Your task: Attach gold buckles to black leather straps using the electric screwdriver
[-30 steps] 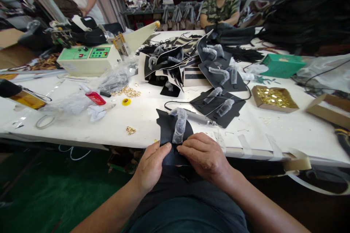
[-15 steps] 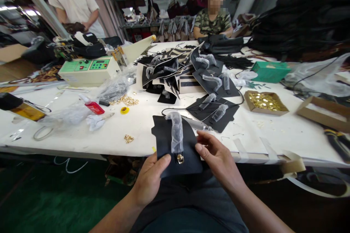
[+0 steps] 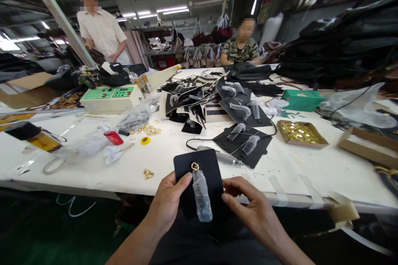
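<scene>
A black leather-like panel (image 3: 186, 198) is tilted up in front of me over the table's front edge. A strip wrapped in clear plastic (image 3: 202, 198) hangs down its face from a gold ring fitting (image 3: 195, 166) near the top. My left hand (image 3: 169, 201) grips the panel's left side, thumb on the front and fingers hidden behind. At the right edge, my right hand (image 3: 251, 205) has its thumb against the panel, with the index fingertip passing behind it. Just beyond lies a grey pen-like tool (image 3: 228, 159) with a black cord.
Similar black panels (image 3: 242, 143) lie behind, with a heap beyond. Gold pieces fill a cardboard box (image 3: 298, 132) on the right. Left are a red bottle (image 3: 112, 136), yellow tape roll (image 3: 145, 140), small gold fittings (image 3: 148, 173) and a control machine (image 3: 108, 98). Two people are across the table.
The panel has been turned end for end, so its gold ring is now at the top and the wrapped strip hangs below. My right hand has closed on its edge. The view has tilted upward.
</scene>
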Available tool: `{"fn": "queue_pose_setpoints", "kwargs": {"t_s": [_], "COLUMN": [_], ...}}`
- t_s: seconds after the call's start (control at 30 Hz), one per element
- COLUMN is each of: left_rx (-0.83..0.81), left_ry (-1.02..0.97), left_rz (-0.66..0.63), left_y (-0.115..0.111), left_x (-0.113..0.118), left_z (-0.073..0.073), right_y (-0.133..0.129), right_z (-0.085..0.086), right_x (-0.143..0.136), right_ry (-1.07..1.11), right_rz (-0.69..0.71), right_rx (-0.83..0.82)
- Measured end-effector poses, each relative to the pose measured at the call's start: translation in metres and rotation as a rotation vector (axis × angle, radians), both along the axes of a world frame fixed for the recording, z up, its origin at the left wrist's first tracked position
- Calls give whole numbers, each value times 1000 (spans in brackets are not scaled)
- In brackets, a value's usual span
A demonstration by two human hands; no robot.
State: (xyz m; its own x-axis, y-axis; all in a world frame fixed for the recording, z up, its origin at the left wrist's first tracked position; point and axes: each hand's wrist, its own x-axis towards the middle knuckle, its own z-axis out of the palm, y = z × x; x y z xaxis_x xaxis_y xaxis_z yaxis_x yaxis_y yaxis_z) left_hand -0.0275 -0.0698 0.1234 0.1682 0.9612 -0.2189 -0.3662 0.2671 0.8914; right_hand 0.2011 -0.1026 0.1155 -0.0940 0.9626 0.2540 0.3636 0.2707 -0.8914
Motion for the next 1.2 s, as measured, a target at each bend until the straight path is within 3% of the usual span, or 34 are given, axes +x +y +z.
{"fn": "queue_pose_setpoints", "kwargs": {"t_s": [0.1, 0.23, 0.47, 0.57, 0.7, 0.93, 1.2], "left_rx": [82, 199, 334, 350, 341, 250, 235], "left_ry": [191, 393, 566, 559, 531, 438, 396], "left_rz": [-47, -89, -76, -98, -108, -139, -121], "left_y": [-5, -12, -19, -19, -17, -16, -20], "left_x": [4, 7, 6, 7, 7, 3, 5], "left_z": [1, 11, 25, 26, 29, 25, 22], "right_y": [9, 26, 39, 38, 39, 48, 43], "right_z": [14, 31, 38, 43, 47, 45, 34], "right_x": [-4, -20, -35, -35, -29, -12, -23], "right_ry": [-129, -338, -374, -353, -383, -323, -248], "right_rz": [-110, -23, 34, 83, 102, 312, 159], "right_rx": [310, 485, 468, 382, 474, 450, 512]}}
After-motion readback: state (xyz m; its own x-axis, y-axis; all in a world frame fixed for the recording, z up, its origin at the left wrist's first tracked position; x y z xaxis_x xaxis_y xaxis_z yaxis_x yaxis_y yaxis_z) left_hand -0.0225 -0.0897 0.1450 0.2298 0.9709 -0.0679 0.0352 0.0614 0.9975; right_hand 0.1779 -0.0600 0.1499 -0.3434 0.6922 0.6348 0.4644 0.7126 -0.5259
